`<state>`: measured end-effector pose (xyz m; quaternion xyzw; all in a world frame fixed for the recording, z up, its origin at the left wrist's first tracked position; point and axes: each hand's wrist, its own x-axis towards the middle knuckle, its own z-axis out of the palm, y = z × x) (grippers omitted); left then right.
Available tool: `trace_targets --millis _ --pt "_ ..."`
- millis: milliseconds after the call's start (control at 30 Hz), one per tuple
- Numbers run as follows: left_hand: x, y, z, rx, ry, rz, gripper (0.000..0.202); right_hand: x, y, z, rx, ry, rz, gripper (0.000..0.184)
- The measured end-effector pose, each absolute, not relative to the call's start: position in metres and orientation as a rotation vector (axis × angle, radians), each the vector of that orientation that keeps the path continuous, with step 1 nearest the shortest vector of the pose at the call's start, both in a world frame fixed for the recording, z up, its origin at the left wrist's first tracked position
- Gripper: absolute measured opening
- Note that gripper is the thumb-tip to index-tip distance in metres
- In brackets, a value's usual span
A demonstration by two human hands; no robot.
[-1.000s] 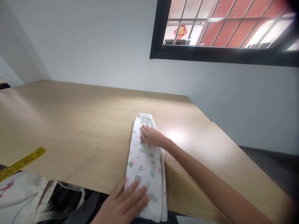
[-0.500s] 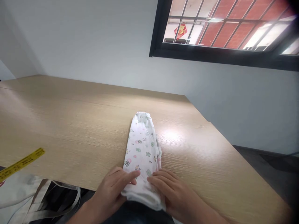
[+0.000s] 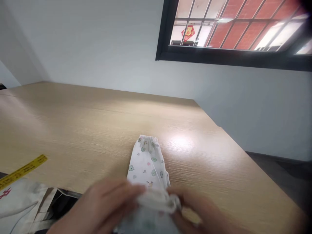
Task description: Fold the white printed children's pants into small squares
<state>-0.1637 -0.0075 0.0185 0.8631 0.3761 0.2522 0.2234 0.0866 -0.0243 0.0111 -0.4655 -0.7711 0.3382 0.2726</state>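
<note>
A small white garment [image 3: 147,162] printed with little coloured animals lies lengthwise on the wooden table [image 3: 80,130], its elastic end pointing away from me. My left hand [image 3: 104,206] and my right hand [image 3: 197,208] are at the table's near edge, both blurred by motion. They close on the garment's near end, which is bunched and lifted off the table between them.
A strip of yellow tape [image 3: 23,170] sits at the table's left front edge. A white cloth bag [image 3: 19,204] with grey straps lies below that edge. A white wall and a dark-framed window [image 3: 231,32] stand behind the table.
My right hand came back from the garment's far part to its near end. Both hands gripped that end and raised it, and the garment slid toward me.
</note>
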Motion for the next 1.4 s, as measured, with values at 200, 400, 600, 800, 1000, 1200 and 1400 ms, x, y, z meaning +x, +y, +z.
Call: trace_targets --millis 200,400,600,800,1000,1200,1400 --pt "-0.121 0.117 0.026 2.492 1.331 0.672 0.03 0.083 0.093 0.003 -1.352 -1.923 0.533 0.017" --pt "-0.109 0.112 -0.008 2.522 0.984 0.608 0.045 0.084 0.09 -0.028 -1.025 -2.135 0.186 0.022" --pt "-0.108 0.085 -0.023 2.469 0.491 0.344 0.044 0.07 0.028 -0.037 -0.776 -2.554 0.186 0.026" --pt "-0.102 0.118 -0.041 2.862 0.528 0.21 0.04 0.067 0.013 -0.041 -0.904 -2.769 0.312 0.047" --pt "-0.097 0.167 -0.045 2.917 0.96 0.396 0.04 0.066 0.002 -0.03 -0.943 -2.847 0.447 0.057" --pt "-0.111 0.128 -0.024 2.892 1.036 0.548 0.045 0.073 0.012 -0.012 -0.945 -2.619 0.659 0.034" --pt "-0.145 0.067 -0.027 2.695 0.908 0.28 0.045 0.099 0.058 -0.012 -0.93 -2.517 0.569 0.033"
